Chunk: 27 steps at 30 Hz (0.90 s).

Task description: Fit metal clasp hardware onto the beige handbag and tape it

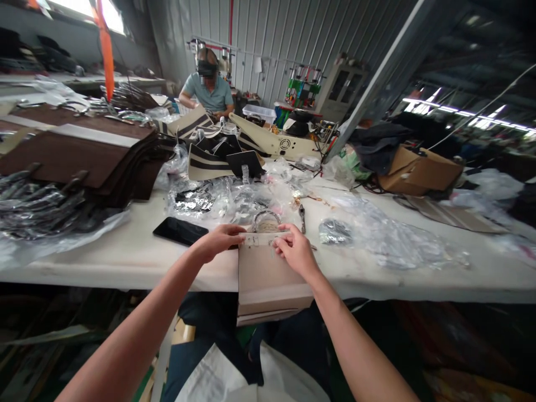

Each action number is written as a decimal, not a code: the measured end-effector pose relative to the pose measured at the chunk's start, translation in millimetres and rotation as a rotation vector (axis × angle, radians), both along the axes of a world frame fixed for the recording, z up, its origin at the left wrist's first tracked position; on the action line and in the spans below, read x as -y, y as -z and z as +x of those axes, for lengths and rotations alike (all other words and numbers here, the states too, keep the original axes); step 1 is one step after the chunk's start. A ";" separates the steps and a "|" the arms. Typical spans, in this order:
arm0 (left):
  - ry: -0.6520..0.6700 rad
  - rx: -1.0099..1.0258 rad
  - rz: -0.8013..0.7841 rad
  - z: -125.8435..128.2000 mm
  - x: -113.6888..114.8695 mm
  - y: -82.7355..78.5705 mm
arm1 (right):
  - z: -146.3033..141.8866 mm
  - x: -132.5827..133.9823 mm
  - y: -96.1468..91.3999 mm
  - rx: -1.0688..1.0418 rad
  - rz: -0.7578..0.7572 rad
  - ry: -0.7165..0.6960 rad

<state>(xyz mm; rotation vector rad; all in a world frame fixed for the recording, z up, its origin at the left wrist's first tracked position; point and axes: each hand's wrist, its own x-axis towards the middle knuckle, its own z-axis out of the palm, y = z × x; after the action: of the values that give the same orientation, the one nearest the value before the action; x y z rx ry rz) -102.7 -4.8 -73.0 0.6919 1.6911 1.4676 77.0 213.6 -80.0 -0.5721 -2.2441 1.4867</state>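
In the head view, looks across a long, pale table (146, 265) running the width of the frame. At left, bears a stack of dark brown panels (92, 153) behind plastic-wrapped handles (37, 206). Above centre, carries cream panels (209, 167) with black stripes, heaped loosely. Left of centre, has a black phone (178, 230) lying flat; right of centre, a small bag of dark pieces (335, 230) and a spread of crumpled clear plastic (397, 240). Farther right, holds a cardboard box (419, 170). At upper centre, shows a co-worker (211, 92) in a light blue shirt before a ribbed grey wall (259, 33). At upper right, darkens past a slanting post (377, 72) toward bright strip lights (456, 113).

Just below mid-frame, shows a folded taupe piece (272, 273), matte and roughly rectangular, partly on the table and partly hanging past the front edge above the lap. Looks layered at the bottom, with a pale strip (263, 239) along the top and a rounded loop (267, 219) just beyond. Pinched at the upper left corner by the left hand (221, 240); pinched farther right along the top by the right hand (295, 251). Cannot tell what small details sit under the right fingertips.
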 end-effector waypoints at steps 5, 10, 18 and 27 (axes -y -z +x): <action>-0.066 -0.121 0.011 1.6 10.1 8.4 | -2.3 -3.2 4.9 0.058 -0.065 0.011; -0.079 -0.190 -0.024 10.1 3.9 3.8 | -2.3 -5.9 -0.4 0.075 -0.083 -0.013; -0.148 -0.237 -0.082 13.5 -8.7 9.8 | -3.6 -3.1 -21.9 0.039 0.026 -0.052; -0.119 -0.105 -0.057 2.4 -9.6 16.4 | -30.5 29.8 -39.3 0.017 0.882 -0.448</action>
<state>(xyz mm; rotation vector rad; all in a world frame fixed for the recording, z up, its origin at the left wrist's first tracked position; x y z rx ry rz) -100.3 4.8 -89.4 0.6570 1.8756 1.4805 46.5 183.8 -40.7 0.2032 -2.8192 0.4856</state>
